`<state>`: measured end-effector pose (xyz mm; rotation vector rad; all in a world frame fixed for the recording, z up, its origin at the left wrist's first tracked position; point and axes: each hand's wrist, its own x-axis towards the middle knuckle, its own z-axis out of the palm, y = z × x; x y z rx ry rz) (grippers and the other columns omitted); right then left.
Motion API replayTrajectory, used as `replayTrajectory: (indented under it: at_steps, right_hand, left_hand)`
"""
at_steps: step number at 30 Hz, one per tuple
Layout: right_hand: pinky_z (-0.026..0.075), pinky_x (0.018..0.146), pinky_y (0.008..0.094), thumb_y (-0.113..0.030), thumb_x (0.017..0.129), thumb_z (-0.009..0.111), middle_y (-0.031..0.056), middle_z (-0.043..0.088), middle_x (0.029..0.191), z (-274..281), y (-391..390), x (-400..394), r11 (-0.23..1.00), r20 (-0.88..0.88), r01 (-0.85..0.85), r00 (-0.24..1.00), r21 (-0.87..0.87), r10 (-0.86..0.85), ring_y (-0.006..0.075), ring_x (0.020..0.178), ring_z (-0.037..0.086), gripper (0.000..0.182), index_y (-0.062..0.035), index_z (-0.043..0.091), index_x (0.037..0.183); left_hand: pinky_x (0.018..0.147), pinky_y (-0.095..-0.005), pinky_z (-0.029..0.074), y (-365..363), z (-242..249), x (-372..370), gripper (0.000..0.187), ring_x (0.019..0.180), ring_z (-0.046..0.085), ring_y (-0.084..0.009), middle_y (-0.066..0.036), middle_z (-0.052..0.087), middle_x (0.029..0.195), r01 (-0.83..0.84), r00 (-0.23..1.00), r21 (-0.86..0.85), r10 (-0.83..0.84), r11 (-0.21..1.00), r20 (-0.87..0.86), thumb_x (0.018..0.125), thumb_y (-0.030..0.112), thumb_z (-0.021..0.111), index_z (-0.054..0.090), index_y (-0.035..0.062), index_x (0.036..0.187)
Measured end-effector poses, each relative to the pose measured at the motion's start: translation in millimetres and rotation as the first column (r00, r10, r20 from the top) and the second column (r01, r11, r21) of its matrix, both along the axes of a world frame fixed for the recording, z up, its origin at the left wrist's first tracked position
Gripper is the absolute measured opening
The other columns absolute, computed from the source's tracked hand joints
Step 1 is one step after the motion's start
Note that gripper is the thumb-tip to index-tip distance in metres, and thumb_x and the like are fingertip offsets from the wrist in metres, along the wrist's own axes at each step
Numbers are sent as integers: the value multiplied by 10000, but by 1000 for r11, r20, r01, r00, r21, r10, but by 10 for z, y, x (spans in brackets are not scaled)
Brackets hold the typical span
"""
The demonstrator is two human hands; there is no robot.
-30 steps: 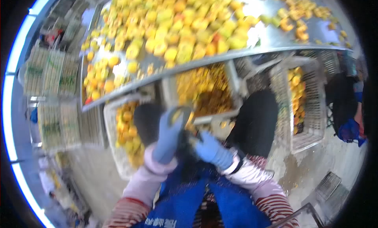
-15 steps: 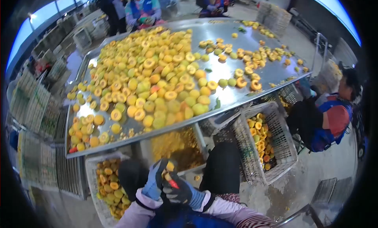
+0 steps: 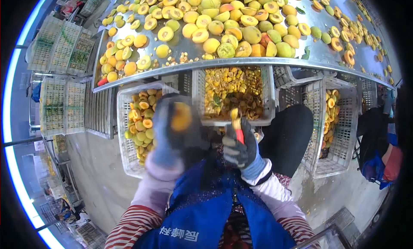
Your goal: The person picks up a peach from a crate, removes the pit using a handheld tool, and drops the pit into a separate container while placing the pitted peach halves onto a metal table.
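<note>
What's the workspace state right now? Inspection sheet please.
Surface: steel table heaped with whole and halved yellow fruit.
Job's things: fruit piece in gloved left hand; red-handled tool in gloved right hand.
Clutter: scraps crate under the table edge; crates of halves to the left and right.
Hands: both closed on their items.
Cables: nothing seen.
Surroundings: stacked crates on the left, wet concrete floor, another person at the right edge.
</note>
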<state>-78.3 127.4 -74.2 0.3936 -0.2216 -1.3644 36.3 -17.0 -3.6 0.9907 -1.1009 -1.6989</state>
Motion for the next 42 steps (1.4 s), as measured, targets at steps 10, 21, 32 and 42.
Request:
replayTrajectory:
  at_steps: [10, 21, 32, 42]
  right_hand:
    - [322, 311, 226, -555, 906, 348, -1, 423, 555, -91, -251, -123, 979, -321, -94, 935, 181, 149, 98, 370, 380, 483, -98, 504, 888]
    - [355, 337, 252, -512, 915, 381, 23, 471, 540, -104, -253, -368, 887, -487, 128, 865, 444, 119, 124, 360, 410, 457, -78, 520, 885]
    - [454, 819, 418, -208, 771, 660, 226, 576, 1003, 100, -103, -79, 907, -600, 337, -790, -254, 126, 390, 910, 569, 557, 35, 446, 1224]
    - [394, 913, 327, -110, 870, 515, 103, 533, 1116, 109, -29, 166, 927, -919, 356, 392, 120, -31, 175, 1027, 494, 409, 49, 419, 1234]
  left_hand:
    - [819, -395, 456, -1360, -191, -957, 480, 957, 580, -332, -164, 610, 1012, 696, 432, -508, 270, 506, 861, 750, 328, 665, 550, 63, 1133]
    - [777, -321, 459, -1424, -523, -1116, 632, 952, 588, -248, -131, 590, 1050, 628, 740, -109, -548, 770, 390, 710, 338, 650, 471, -15, 1203]
    - [777, -281, 468, 15, -217, -555, 488, 911, 576, -182, -127, 575, 1021, 537, 836, 173, -492, 826, -245, 905, 324, 494, 421, -32, 1230]
    - [873, -279, 388, 306, -312, -547, 415, 994, 493, -148, -122, 507, 1128, 388, 892, -338, -441, 857, -94, 917, 202, 483, 397, -45, 1240]
